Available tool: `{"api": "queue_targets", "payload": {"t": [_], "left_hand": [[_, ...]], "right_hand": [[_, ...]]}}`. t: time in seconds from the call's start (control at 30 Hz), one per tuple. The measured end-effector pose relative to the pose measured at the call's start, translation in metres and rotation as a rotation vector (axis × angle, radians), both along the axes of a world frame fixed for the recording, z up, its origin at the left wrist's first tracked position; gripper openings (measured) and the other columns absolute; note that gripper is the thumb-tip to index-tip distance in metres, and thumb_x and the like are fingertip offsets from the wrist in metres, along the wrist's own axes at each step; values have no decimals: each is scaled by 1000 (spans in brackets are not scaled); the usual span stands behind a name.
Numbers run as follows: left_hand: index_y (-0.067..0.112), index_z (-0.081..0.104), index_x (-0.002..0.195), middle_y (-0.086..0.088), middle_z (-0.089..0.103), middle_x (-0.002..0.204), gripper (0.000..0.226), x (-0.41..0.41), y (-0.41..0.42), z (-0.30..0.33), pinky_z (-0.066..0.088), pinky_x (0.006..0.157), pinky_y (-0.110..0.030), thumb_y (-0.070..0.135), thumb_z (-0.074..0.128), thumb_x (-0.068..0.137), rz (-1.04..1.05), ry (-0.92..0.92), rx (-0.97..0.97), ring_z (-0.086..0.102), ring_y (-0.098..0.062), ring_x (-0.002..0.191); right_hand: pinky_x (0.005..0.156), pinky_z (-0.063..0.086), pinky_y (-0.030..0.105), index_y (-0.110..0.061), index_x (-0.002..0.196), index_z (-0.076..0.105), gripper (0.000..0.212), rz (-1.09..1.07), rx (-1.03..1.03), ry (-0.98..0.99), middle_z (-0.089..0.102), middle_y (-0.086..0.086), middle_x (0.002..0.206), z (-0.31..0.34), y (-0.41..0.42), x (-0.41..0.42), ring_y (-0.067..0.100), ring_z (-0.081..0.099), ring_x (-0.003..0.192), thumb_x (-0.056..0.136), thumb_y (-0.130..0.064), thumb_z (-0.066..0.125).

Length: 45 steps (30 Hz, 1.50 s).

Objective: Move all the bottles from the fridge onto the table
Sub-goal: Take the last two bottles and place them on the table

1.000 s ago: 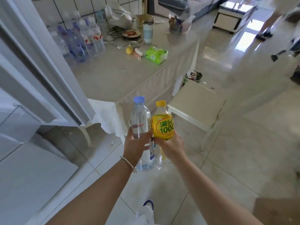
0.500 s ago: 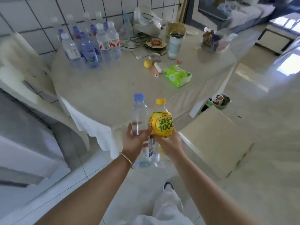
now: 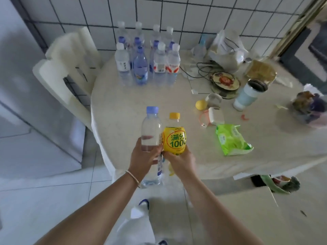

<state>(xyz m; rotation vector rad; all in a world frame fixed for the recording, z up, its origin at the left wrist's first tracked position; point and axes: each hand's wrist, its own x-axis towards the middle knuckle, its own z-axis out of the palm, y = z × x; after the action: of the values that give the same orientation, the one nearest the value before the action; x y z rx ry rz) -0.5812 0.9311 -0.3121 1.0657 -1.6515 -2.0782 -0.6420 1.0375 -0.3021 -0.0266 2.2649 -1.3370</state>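
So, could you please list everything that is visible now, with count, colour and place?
water bottle: one, clear with blue cap, in left hand
yellow bottle: one, yellow, in right hand
bottle group: about ten, clear, table's far left
table: one, white, centre
chair: one, white, left of table
green packet: one, table's right side
cup: one, pale blue, right of centre
lemon: one, yellow, mid table
left hand: grips water bottle
right hand: grips yellow bottle
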Motion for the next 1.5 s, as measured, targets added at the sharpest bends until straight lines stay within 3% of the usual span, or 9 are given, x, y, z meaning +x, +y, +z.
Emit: {"api": "queue_targets", "payload": {"t": [0.3, 0.43, 0.53, 0.67, 0.87, 0.97, 1.13, 1.27, 1.5], "left_hand": [[6, 57, 114, -12, 71, 85, 41, -92, -111, -18, 60, 64, -39, 11, 75, 77, 103, -22, -28, 70, -26, 74], [5, 56, 113, -7, 74, 80, 49, -130, -163, -20, 59, 74, -43, 15, 80, 71, 170, -24, -108, 71, -22, 76], [12, 57, 110, 8, 75, 75, 67, -154, -199, -18, 55, 84, -47, 40, 80, 54, 210, -51, -191, 72, -16, 80], [7, 56, 108, 16, 72, 70, 61, -182, -239, -19, 52, 91, -44, 28, 84, 58, 254, -88, -267, 69, -10, 82], [10, 51, 106, 10, 62, 85, 56, -209, -271, -28, 45, 73, -14, 11, 84, 60, 309, -130, -384, 61, -13, 82], [-3, 52, 100, -11, 64, 87, 63, -216, -284, -46, 46, 66, -20, 25, 78, 50, 273, -124, -412, 63, -27, 78], [-5, 51, 102, -11, 61, 88, 61, -220, -288, -59, 43, 64, -9, 11, 82, 52, 305, -149, -427, 59, -23, 76], [-8, 52, 97, -16, 63, 84, 66, -220, -290, -69, 49, 65, -27, 32, 74, 49, 253, -170, -452, 62, -30, 74], [-3, 53, 100, -2, 57, 83, 68, -215, -284, -73, 38, 59, -5, 40, 68, 49, 244, -214, -500, 57, -19, 72]], "right_hand": [[58, 48, 22, -20, 100, 65, 66, 35, -54, -9, 72, -2, 86, -16, -119, -96, 15, 67, 78, 40, -47, 69], [51, 47, 21, -18, 101, 61, 46, 64, -65, -9, 69, -2, 84, -18, -170, -139, 15, 63, 72, 60, -27, 80], [67, 54, 32, -17, 101, 60, 48, 42, -46, 41, 68, 1, 88, -21, -205, -163, 22, 65, 79, 58, -21, 81], [83, 51, 42, -14, 106, 59, 60, 17, -44, 162, 59, 5, 103, -29, -245, -191, 28, 59, 96, 52, -18, 83], [71, 40, 24, -18, 112, 58, 64, -3, -96, 123, 64, -3, 98, -39, -274, -229, 17, 59, 87, 56, -18, 88], [73, 40, 23, -20, 114, 58, 67, -15, -95, 137, 66, -5, 97, -48, -284, -236, 16, 61, 88, 55, -19, 88], [73, 44, 25, -22, 106, 57, 62, -22, -96, 163, 66, -4, 94, -61, -290, -238, 17, 62, 86, 53, -18, 89], [71, 41, 21, -28, 102, 53, 62, -4, -97, 189, 62, -7, 92, -65, -288, -235, 15, 59, 84, 54, -16, 89], [73, 43, 25, -24, 111, 54, 62, 33, -82, 199, 61, -6, 97, -62, -285, -230, 15, 57, 86, 59, -19, 87]]}}
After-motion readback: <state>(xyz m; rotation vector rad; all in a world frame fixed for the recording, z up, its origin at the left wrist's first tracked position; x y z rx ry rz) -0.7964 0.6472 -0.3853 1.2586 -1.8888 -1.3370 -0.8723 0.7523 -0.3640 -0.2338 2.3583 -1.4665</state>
